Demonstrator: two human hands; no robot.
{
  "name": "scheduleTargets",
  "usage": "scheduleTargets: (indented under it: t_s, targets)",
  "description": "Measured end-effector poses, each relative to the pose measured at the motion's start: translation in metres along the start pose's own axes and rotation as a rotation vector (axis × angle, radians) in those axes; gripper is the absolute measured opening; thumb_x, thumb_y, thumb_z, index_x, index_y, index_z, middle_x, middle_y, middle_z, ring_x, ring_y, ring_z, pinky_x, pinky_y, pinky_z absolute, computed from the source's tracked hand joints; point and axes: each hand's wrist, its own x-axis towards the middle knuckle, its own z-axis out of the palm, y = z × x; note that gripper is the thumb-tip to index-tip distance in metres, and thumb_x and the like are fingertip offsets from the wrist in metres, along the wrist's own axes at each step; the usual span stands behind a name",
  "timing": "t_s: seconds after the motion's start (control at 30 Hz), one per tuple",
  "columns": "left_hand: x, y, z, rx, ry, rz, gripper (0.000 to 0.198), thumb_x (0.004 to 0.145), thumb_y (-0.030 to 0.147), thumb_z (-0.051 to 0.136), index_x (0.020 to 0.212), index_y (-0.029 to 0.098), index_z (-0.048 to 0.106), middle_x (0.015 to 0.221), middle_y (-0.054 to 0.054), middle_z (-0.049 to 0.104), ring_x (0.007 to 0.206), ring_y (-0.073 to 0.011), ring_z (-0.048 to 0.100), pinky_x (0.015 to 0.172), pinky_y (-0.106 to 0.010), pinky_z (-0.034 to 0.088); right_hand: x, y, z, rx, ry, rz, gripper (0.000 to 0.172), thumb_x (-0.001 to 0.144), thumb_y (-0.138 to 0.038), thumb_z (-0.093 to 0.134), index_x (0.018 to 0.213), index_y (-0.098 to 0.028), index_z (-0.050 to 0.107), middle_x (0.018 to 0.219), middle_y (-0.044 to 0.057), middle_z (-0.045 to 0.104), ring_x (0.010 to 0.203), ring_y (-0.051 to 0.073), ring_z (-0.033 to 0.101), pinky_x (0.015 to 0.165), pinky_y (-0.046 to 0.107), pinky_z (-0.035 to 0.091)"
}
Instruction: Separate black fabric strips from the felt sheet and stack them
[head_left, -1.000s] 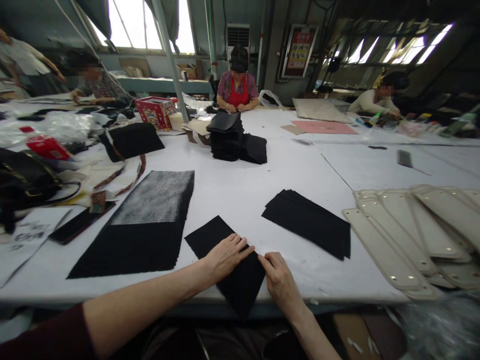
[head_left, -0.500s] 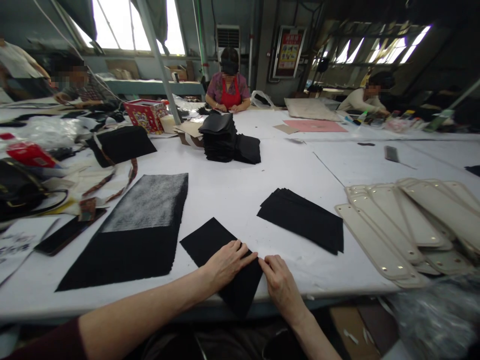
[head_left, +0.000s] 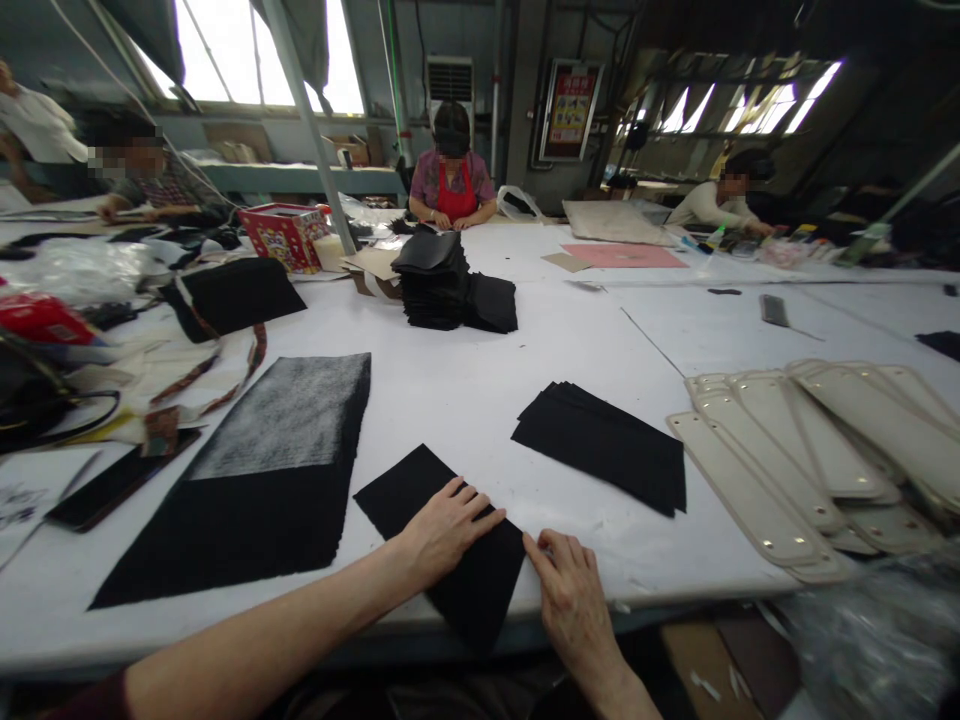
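A folded piece of black fabric (head_left: 480,590) lies at the table's front edge, its near corner hanging over. My left hand (head_left: 450,530) rests flat on it with the fingers stretched out. At the right-hand edge of that piece, the fingertips of my right hand (head_left: 566,580) pinch the edge, the other fingers curled. To the left is a stack of black fabric sheets (head_left: 225,540), its upper part whitish. Several folded black pieces (head_left: 600,445) lie in a fanned pile beyond my right hand.
Beige panels with metal studs (head_left: 757,490) are piled at the right, near clear plastic wrap (head_left: 885,630). A tall black stack (head_left: 431,285) stands mid-table. A phone (head_left: 112,490) and a black bag (head_left: 37,400) lie left. A co-worker in a red apron (head_left: 452,195) sits opposite.
My left hand has slid slightly left and down the fabric, its fingers away from the right edge. My right hand stays at that edge, a little lower. The view has shifted slightly.
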Motion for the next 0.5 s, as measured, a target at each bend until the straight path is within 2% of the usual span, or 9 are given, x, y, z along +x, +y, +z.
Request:
scheduleTargets:
  t_s: [0.1, 0.2, 0.3, 0.37, 0.43, 0.5]
  targets:
    - [-0.008, -0.021, 0.001, -0.05, 0.007, -0.047, 0.057, 0.084, 0.012, 0.054, 0.138, 0.025, 0.043, 0.126, -0.008, 0.053, 0.117, -0.0237, 0.049, 0.104, -0.039, 0.033, -0.001, 0.0, -0.001, 0.016, -0.006, -0.003, 0.05, 0.085, -0.001, 0.04, 0.13, -0.018, 0.052, 0.108, 0.011, 0.055, 0.096, 0.023, 0.05, 0.08, 0.038, 0.04]
    - [-0.013, -0.041, 0.004, -0.09, 0.022, -0.199, 0.047, 0.085, 0.007, 0.049, 0.128, 0.026, 0.051, 0.122, -0.007, 0.056, 0.111, -0.0217, 0.054, 0.1, -0.038, 0.037, 0.002, 0.001, -0.007, 0.045, -0.01, 0.026, 0.05, 0.084, 0.0, 0.041, 0.127, -0.021, 0.054, 0.105, 0.009, 0.056, 0.094, 0.022, 0.051, 0.077, 0.036, 0.04]
    - [-0.011, -0.054, 0.003, -0.131, 0.0, -0.336, 0.022, 0.089, 0.015, 0.048, 0.107, 0.021, 0.058, 0.107, -0.007, 0.059, 0.098, -0.0214, 0.057, 0.089, -0.037, 0.043, 0.019, 0.003, -0.016, 0.099, -0.04, 0.092, 0.039, 0.081, 0.001, 0.042, 0.104, -0.024, 0.062, 0.094, 0.005, 0.058, 0.086, 0.021, 0.053, 0.075, 0.035, 0.04]
    - [-0.006, -0.056, 0.001, -0.155, -0.032, -0.357, 0.012, 0.088, 0.018, 0.05, 0.098, 0.019, 0.057, 0.102, -0.007, 0.059, 0.093, -0.022, 0.057, 0.084, -0.036, 0.044, 0.037, 0.001, -0.023, 0.111, -0.037, 0.136, 0.032, 0.081, 0.0, 0.042, 0.091, -0.023, 0.062, 0.088, 0.003, 0.059, 0.084, 0.021, 0.053, 0.075, 0.035, 0.04]
    - [-0.001, -0.052, 0.0, -0.184, -0.051, -0.337, 0.01, 0.086, 0.016, 0.051, 0.094, 0.019, 0.055, 0.098, -0.006, 0.06, 0.09, -0.0221, 0.057, 0.082, -0.036, 0.044, 0.056, -0.005, -0.026, 0.101, 0.006, 0.147, 0.033, 0.082, -0.002, 0.042, 0.1, -0.022, 0.06, 0.096, 0.005, 0.062, 0.09, 0.022, 0.054, 0.079, 0.037, 0.04]
    - [0.003, -0.044, 0.0, -0.251, -0.046, -0.309, 0.011, 0.086, 0.013, 0.049, 0.093, 0.02, 0.054, 0.094, -0.004, 0.061, 0.087, -0.0212, 0.058, 0.08, -0.035, 0.044, 0.07, -0.016, -0.022, 0.094, 0.054, 0.118, 0.043, 0.084, -0.005, 0.045, 0.123, -0.02, 0.053, 0.114, 0.008, 0.06, 0.103, 0.024, 0.053, 0.089, 0.039, 0.039]
